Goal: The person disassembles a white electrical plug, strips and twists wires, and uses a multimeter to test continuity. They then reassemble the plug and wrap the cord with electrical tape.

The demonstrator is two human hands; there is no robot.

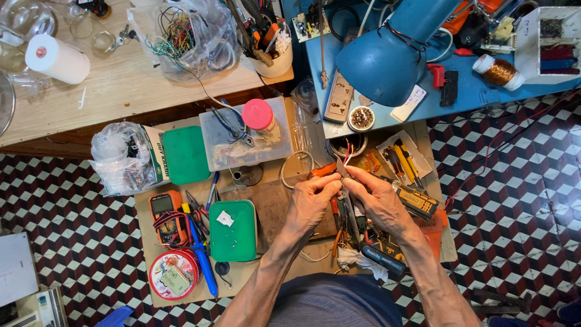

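Head view: the left hand [310, 203] and right hand [376, 200] meet above the cardboard-covered counter [275, 209]. Both grips are closed, fingertips pinching thin red and white wires [347, 152] that rise between the two hands. Orange-handled pliers [324, 170] lie just behind the left hand. A yellow tester [416, 200] sits beside the right hand. A green box [233, 230] and a multimeter [166, 215] lie left.
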